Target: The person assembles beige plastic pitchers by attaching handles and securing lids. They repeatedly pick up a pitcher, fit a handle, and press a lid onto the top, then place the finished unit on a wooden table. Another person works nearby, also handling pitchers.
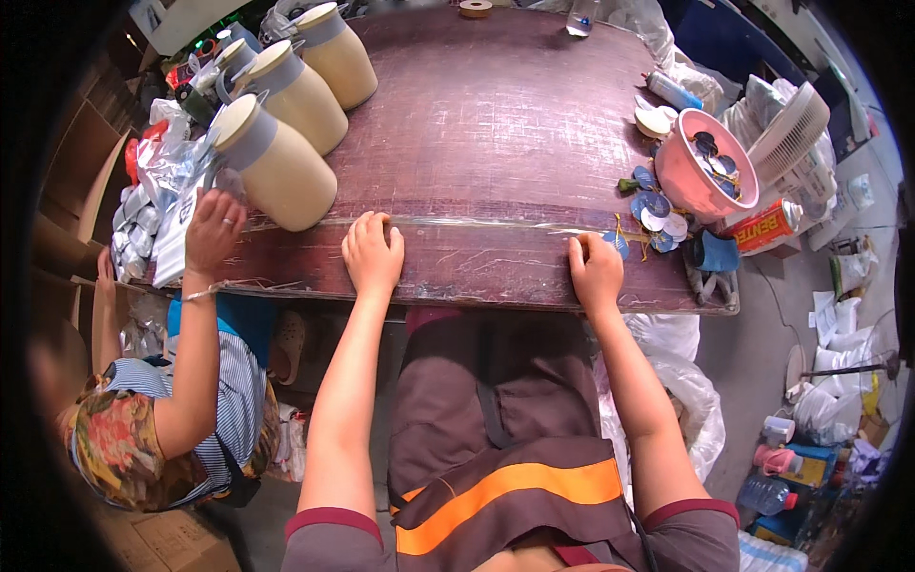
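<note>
My left hand (373, 254) lies on the near part of the dark red table (496, 124), fingers stretched forward and holding nothing. Farther right, my right hand (599, 270) rests near the front edge, thumb apart from the other fingers. Its fingertips bend down out of sight, so whether anything is in them is hidden. Just beyond that hand lie round blue and white tags (654, 204) with yellow strings, some close to its fingers. A shiny clear strip (477, 222) runs along the tabletop between and beyond both hands.
Several cream jugs (276, 167) with grey tops stand at the left. A co-worker's hand (215, 224) is beside them, near silvery plastic wrapping (143, 224). At the right are a pink basin (688, 162) of tags, a spray can (673, 91) and a red-yellow box (762, 227).
</note>
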### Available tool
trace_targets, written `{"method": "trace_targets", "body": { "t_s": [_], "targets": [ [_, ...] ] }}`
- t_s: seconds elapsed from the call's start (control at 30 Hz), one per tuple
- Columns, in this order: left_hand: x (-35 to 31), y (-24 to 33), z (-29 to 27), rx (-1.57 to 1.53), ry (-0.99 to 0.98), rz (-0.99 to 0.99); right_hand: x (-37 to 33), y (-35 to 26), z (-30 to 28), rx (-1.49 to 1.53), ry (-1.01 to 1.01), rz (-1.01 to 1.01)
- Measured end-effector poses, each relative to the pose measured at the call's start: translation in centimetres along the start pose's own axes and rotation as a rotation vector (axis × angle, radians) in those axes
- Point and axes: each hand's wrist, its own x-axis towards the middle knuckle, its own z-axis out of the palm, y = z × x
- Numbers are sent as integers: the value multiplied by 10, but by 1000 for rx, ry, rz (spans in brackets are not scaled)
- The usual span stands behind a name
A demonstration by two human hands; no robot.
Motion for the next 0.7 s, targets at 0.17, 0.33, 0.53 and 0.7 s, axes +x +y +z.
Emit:
{"method": "trace_targets", "body": {
  "t_s": [0.17, 0.33, 0.53, 0.7],
  "targets": [
    [1, 3, 0, -7, 6, -1, 5, 7, 12, -306, 249, -164],
    [1, 2, 0, -3, 34, 20, 0, 5, 4, 54, -92, -5],
    [-1, 3, -1, -10, 27, 10, -2, 4, 9, -193, 0, -7],
    [0, 4, -4, -18, 24, 1, -3, 2, 13, -317, -30, 61]
  ]
}}
